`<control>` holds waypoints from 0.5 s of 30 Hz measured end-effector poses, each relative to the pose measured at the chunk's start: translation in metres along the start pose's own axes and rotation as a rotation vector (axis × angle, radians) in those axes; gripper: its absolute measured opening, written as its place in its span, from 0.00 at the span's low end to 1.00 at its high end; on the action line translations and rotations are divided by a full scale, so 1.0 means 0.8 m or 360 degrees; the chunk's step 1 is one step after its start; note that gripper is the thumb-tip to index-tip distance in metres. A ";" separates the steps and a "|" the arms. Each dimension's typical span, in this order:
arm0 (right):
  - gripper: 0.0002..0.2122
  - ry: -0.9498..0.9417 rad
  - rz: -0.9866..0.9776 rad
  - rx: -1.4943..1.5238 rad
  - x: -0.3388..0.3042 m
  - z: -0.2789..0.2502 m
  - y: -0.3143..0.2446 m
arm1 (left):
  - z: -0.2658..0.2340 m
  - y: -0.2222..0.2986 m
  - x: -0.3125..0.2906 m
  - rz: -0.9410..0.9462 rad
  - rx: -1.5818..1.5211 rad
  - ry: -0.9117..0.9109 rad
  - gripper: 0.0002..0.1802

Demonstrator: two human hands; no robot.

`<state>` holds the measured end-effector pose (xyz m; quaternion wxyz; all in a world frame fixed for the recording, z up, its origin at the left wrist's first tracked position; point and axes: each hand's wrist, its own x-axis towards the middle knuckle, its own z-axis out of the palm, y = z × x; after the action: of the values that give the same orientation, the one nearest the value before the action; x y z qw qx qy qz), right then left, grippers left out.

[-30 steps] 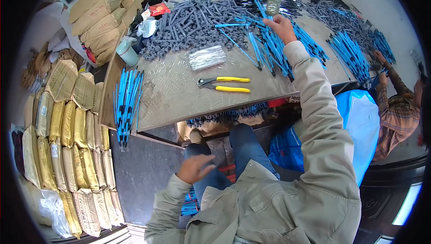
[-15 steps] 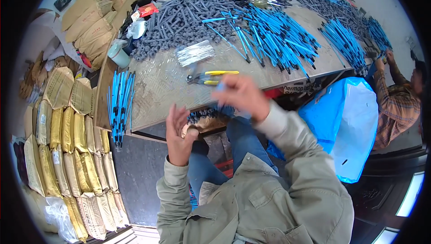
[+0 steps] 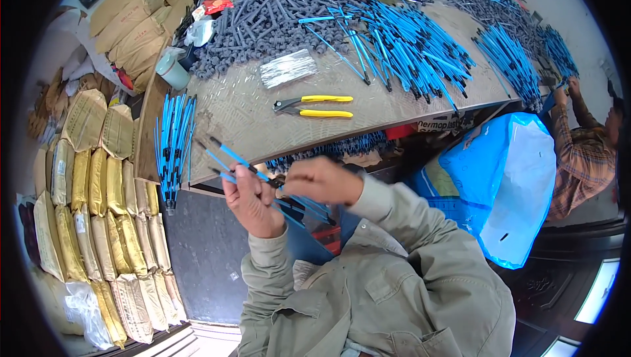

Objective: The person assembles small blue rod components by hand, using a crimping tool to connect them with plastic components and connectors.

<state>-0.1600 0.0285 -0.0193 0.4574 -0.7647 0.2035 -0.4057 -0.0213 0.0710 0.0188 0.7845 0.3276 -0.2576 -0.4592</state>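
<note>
Several thin blue rods with black fittings [image 3: 303, 207] lie slantwise between my hands, in front of the table edge. My left hand [image 3: 253, 204] is closed round them, and their far ends stick out above its fingers. My right hand [image 3: 323, 181] curls in at the black middle of the bundle, and its fingertips are partly hidden there. Beyond my hands, cutting pliers with yellow handles [image 3: 325, 113] lie on the table. Behind the pliers is a flat bundle of thin silvery pins [image 3: 288, 68].
Heaps of grey plastic parts [image 3: 263, 25] and blue rods [image 3: 417, 48] cover the far table. More rods [image 3: 175, 147] lean at its left end. A large blue bag [image 3: 476, 193] stands at the right, near a co-worker [image 3: 582, 153]. Stacked sacks [image 3: 98, 193] line the left.
My left hand was open and empty and now grips the blue rods. My right hand has come down and left from near the pliers to the bundle.
</note>
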 end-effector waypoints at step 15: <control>0.15 0.0998 0.0875 -0.2092 0.101 -0.262 0.157 | -0.060 -0.001 -0.002 -0.0085 -0.0031 0.0410 0.06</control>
<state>-0.2742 -0.2013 -0.0400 -0.0846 -0.6504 0.7045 -0.2712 0.0115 0.0854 -0.0135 0.8018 0.3829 -0.1413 -0.4365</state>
